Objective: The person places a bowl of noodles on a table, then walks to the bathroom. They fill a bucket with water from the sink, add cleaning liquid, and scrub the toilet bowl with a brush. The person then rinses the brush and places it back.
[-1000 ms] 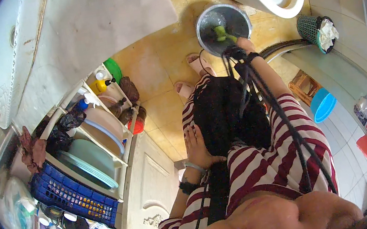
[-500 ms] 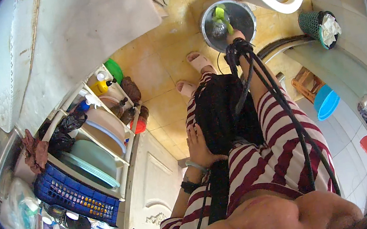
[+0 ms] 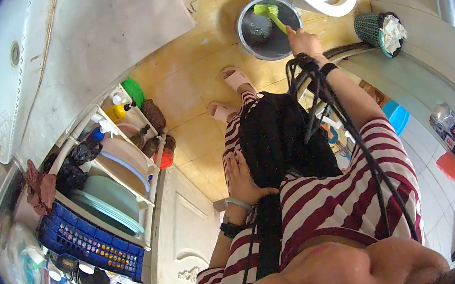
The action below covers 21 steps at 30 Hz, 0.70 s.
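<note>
My right hand (image 3: 305, 44) is closed round the handle of a lime-green scrubbing brush (image 3: 266, 10). The brush head is over the far side of a round grey bucket (image 3: 252, 45), which stands on the floor; whether it touches the water inside is hard to tell. Black cords hang from about my right wrist. My left hand (image 3: 242, 179) rests flat with fingers stretched on my thigh, beside the black cloth (image 3: 273, 136) over my lap. It holds nothing.
A white toilet (image 3: 344, 3) stands just beyond the bucket. A green waste basket (image 3: 368, 28) with paper is to the right. On the left are a shelf rack with bottles and basins, a blue crate (image 3: 88, 241) and a white door (image 3: 186, 245). A blue basin (image 3: 396, 115) sits at right.
My right hand has drawn back from over the bucket to the right, pulling the brush higher and tilting it. My left hand stays on my thigh. The view has shifted slightly.
</note>
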### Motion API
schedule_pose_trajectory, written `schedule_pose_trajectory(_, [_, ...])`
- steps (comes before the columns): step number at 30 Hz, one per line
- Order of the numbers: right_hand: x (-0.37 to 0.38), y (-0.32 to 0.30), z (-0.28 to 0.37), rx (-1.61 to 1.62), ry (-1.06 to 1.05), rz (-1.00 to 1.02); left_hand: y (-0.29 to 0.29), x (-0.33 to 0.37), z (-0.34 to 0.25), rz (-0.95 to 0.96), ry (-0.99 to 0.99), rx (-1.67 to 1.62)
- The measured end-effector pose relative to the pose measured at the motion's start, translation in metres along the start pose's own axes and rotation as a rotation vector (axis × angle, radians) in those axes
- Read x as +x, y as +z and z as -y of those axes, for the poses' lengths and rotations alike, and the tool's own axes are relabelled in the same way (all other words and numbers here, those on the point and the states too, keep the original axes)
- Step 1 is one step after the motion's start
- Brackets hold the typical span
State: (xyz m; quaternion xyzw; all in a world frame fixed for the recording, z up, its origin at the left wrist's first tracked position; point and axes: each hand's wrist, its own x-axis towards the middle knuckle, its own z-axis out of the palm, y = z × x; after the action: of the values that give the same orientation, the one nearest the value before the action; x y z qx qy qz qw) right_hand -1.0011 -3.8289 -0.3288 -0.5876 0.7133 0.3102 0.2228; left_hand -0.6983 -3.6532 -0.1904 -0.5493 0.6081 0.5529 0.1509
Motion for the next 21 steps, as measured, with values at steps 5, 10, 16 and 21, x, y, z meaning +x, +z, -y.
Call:
schedule_pose_trajectory(5, [-0.010,0.017,0.011,0.204,0.117,0.108,0.000,-0.002,0.002,-0.023,0.004,-0.043])
schedule_pose_trajectory(10, [0.043,0.072,-0.001,0.291,0.233,0.031,0.005,0.000,0.005,0.005,-0.007,0.005])
schedule_pose_trajectory(16, [0.067,0.117,0.029,0.449,0.355,0.170,0.014,0.003,0.021,-0.032,-0.026,-0.022])
schedule_pose_trajectory(21, [0.073,0.132,0.046,0.410,-0.118,0.176,0.011,0.001,0.016,0.001,-0.038,-0.016])
